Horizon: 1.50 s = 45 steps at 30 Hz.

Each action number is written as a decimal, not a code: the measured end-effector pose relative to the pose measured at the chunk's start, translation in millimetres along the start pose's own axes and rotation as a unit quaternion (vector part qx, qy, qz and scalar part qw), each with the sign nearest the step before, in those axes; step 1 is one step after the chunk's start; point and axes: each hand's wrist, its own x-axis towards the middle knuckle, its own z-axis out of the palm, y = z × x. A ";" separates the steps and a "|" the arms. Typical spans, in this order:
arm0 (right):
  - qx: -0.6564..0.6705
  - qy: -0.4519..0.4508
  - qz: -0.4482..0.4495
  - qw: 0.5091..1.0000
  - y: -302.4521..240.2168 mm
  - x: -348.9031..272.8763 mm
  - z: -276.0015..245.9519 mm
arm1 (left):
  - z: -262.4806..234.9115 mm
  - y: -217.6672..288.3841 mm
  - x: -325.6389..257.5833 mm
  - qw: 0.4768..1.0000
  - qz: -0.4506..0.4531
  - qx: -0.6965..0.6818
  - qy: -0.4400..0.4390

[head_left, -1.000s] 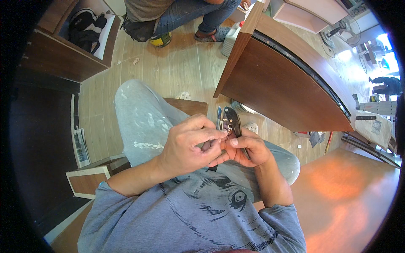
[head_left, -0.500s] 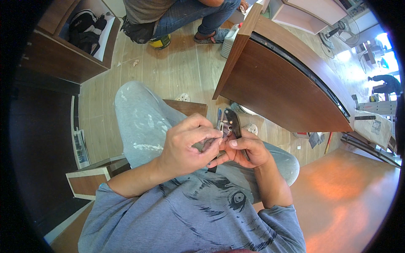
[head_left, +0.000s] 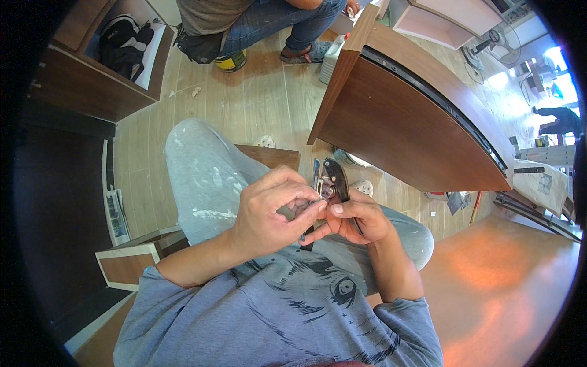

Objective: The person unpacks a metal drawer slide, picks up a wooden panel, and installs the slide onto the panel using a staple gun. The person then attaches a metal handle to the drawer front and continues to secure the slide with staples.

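Observation:
My right hand (head_left: 364,222) is wrapped round a small hand tool with a dark, curved, plier-like handle (head_left: 338,174) and bare metal parts. Next to that handle stands a narrow slotted metal strip (head_left: 317,177). The fingers of my left hand (head_left: 264,213) are pinched together at the strip's lower end, touching the tool. Both hands meet above my lap, over my paint-stained grey trousers (head_left: 205,174). My fingers cover the tool's lower part, so its exact kind does not show.
A brown wooden cabinet panel (head_left: 403,128) with a black rail stands ahead to the right. Another person (head_left: 257,27) sits opposite, near a yellow-and-black bucket (head_left: 231,62) and a white jug (head_left: 332,60). An open drawer (head_left: 157,67) holds dark cloth. A small wooden box (head_left: 128,269) lies at my left.
Hardly anything differs. The tool and the slotted strip have shifted very slightly in my fingers, and both hands keep their grip.

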 end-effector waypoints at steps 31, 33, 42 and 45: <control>-0.148 0.059 -0.062 0.985 12.5 1.7 8.0 | 3.0 -1.9 -5.5 0.998 -0.029 -0.053 -0.004; -0.179 0.069 -0.052 0.980 11.7 2.3 9.4 | 2.1 -0.6 -6.3 0.999 -0.029 -0.041 -0.021; -0.215 0.063 -0.048 0.973 11.3 0.1 11.6 | 3.9 1.3 -6.7 0.999 0.022 -0.040 -0.005; -0.168 0.052 -0.044 0.983 11.5 0.0 8.7 | 5.8 3.7 -9.6 0.996 -0.049 -0.075 0.002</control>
